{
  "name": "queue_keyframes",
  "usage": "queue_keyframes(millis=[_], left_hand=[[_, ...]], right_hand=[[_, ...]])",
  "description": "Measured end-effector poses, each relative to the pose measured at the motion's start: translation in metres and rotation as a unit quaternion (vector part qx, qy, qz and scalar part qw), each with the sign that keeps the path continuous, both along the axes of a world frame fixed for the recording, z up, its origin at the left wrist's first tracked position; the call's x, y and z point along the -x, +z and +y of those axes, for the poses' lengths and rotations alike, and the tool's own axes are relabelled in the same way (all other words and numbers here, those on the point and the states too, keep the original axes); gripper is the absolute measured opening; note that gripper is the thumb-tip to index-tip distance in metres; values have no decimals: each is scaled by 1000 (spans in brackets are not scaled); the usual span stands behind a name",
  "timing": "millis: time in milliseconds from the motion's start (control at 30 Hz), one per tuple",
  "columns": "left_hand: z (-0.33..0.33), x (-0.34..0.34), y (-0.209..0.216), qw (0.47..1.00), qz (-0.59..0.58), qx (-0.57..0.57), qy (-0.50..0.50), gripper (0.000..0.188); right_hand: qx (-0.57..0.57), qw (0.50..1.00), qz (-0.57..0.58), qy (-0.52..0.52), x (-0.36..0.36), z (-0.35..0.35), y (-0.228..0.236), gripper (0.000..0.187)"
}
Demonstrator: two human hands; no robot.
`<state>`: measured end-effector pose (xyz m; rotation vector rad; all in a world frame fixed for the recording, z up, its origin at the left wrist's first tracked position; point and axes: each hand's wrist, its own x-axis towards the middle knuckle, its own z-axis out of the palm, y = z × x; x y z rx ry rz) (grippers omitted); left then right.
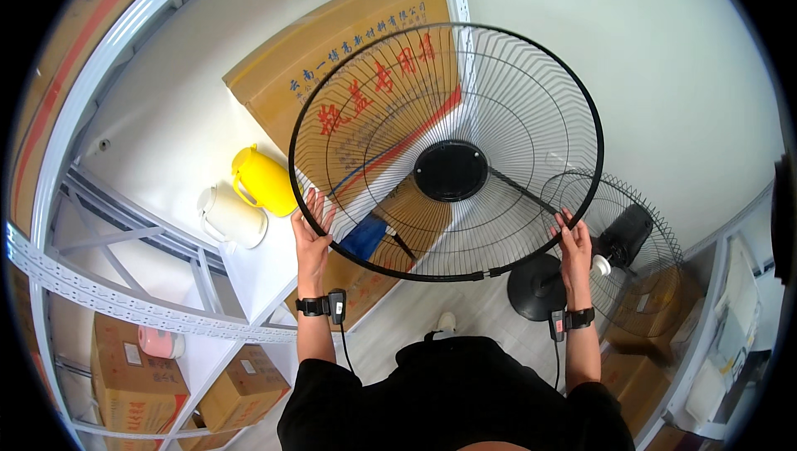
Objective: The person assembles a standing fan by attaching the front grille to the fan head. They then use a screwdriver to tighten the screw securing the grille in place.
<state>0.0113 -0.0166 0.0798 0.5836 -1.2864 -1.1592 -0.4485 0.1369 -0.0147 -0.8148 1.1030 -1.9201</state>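
A round black wire fan grille [451,170], with a solid disc at its centre, is held up in front of me. My left hand [311,242] grips its rim at the lower left, thumb and fingers around the wire edge. At the lower right, my right hand [573,242] is closed on the same rim. Behind the grille on the right stands a black fan with a round base [536,287], a motor housing [627,231] and a wire rear cage [667,239]. A small white round part [601,266] sits at the fan's middle, beside my right hand.
A large cardboard box [266,77] stands on the metal shelving at the left. Near it are a yellow jug [267,181] and a cream jug [232,217]. Lower down are more cartons [243,384] and a pink-and-white item [158,341]. Boxes [633,384] line the right side.
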Motion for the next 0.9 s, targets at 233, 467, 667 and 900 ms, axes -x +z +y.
queue_keyframes(millis=[233, 467, 667, 900], left_hand=[[-10, 9, -23, 995, 104, -13, 7, 91], [-15, 13, -32, 988, 151, -24, 14, 92], [-11, 22, -16, 992, 126, -23, 15, 81], [-8, 12, -9, 999, 45, -27, 16, 73]], right_hand=[[-32, 999, -18, -32, 4, -13, -31, 36], [-21, 999, -33, -33, 4, -21, -48, 38], [-25, 999, -5, -37, 4, -17, -40, 38], [-74, 995, 65, -26, 10, -12, -12, 37]])
